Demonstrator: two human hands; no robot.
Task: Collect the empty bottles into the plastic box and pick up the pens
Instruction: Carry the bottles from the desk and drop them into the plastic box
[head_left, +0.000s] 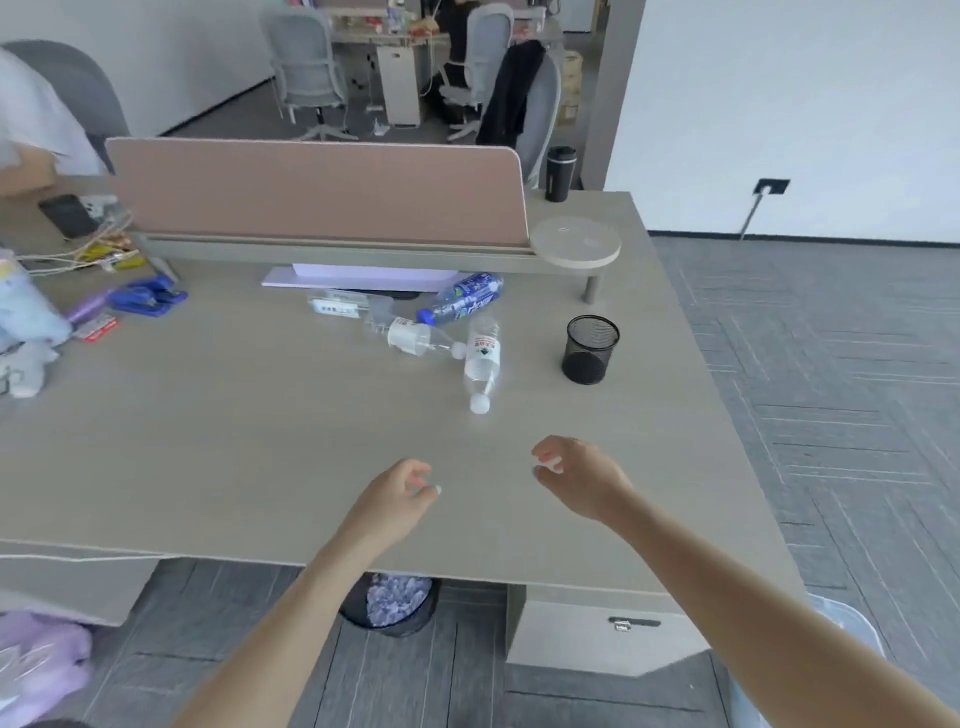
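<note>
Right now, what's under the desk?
Under the desk edge: a black mesh bin holding crumpled pale scraps, and a drawer unit to its right. The bin's far part is covered by the desktop.

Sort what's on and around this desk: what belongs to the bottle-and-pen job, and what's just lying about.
For the job:
blue-label bottle
clear bottle lying sideways
white-label bottle
mesh pen cup
plastic box, only its edge in view
left hand and right hand, both holding nothing

Lying about:
blue stapler
black tumbler
waste bin
</note>
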